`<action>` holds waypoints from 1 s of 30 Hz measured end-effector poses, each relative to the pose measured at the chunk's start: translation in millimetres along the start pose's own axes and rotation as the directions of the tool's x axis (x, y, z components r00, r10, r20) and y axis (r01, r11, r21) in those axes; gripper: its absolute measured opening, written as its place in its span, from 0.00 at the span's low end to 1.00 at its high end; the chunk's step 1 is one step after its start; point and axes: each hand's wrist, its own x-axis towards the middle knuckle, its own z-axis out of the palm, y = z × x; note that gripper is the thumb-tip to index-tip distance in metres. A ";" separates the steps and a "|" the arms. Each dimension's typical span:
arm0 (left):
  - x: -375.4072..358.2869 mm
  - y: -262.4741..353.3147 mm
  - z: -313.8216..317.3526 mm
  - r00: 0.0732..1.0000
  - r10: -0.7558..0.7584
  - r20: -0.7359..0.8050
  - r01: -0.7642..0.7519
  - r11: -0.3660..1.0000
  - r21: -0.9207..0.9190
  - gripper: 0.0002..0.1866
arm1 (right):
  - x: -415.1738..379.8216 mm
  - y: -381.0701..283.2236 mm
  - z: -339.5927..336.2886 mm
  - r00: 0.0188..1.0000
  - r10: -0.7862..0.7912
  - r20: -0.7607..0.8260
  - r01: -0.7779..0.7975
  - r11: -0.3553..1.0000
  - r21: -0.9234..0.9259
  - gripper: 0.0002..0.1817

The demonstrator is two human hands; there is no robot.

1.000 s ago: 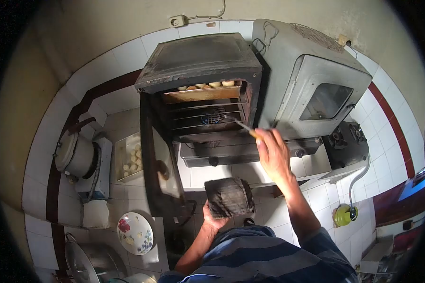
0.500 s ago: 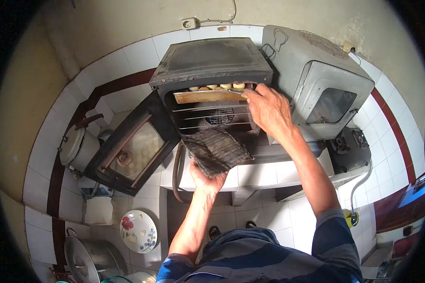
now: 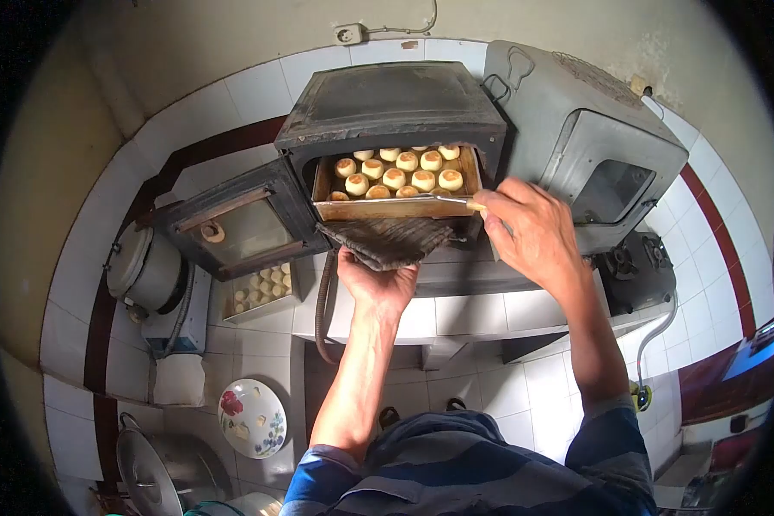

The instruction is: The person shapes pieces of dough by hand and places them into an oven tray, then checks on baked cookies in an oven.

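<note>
A metal tray with rows of round, brown-topped buns sticks partly out of the open oven. My right hand, fingers closed, grips a thin metal tool by its pale handle; the tool's tip touches the tray's front edge near its right end. Just below the tray, my left hand holds a dark folded cloth from underneath, palm up. The cloth lies close under the tray's front edge; whether they touch I cannot tell.
The oven door hangs open at the left, above a second tray of pale buns. A flowered plate and a large pot stand lower left. Right of the oven are another oven and a black stove.
The tray has come forward out of the oven, showing its buns. My right hand has moved right and down with the tool. The cloth has risen, and the door has swung, uncovering the second tray.
</note>
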 end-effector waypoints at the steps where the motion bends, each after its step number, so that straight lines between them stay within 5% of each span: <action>1: -0.9 0.0 -0.3 1.000 0.001 -0.002 -0.001 1.000 0.000 0.33 | -2.9 -2.0 -1.4 1.000 0.008 -0.001 -0.008 1.000 0.013 0.10; 7: -3.2 -9.6 7.0 0.993 0.103 0.060 -0.111 0.983 0.147 0.25 | -14.8 -5.3 -10.1 0.998 0.060 0.007 -0.060 0.998 0.020 0.11; 10: 10.7 -15.3 2.4 0.982 0.183 -0.035 -0.161 0.926 0.342 0.41 | -18.8 -3.2 -10.5 0.998 0.068 -0.006 -0.068 0.997 0.035 0.12; 15: 13.1 -12.1 21.3 0.984 0.176 -0.007 -0.147 0.844 0.516 0.45 | -23.5 -0.5 -8.3 0.997 0.076 -0.014 -0.075 0.996 0.048 0.12; 25: -12.2 -5.3 25.0 0.963 0.220 -0.156 -0.094 0.816 0.571 0.31 | -19.9 19.2 -44.8 0.986 0.119 -0.118 -0.128 0.989 -0.073 0.12; 30: -34.0 2.5 8.8 0.968 0.198 -0.156 -0.079 0.825 0.560 0.20 | 1.9 29.8 -51.9 0.991 -0.129 -0.024 0.119 0.957 -0.264 0.11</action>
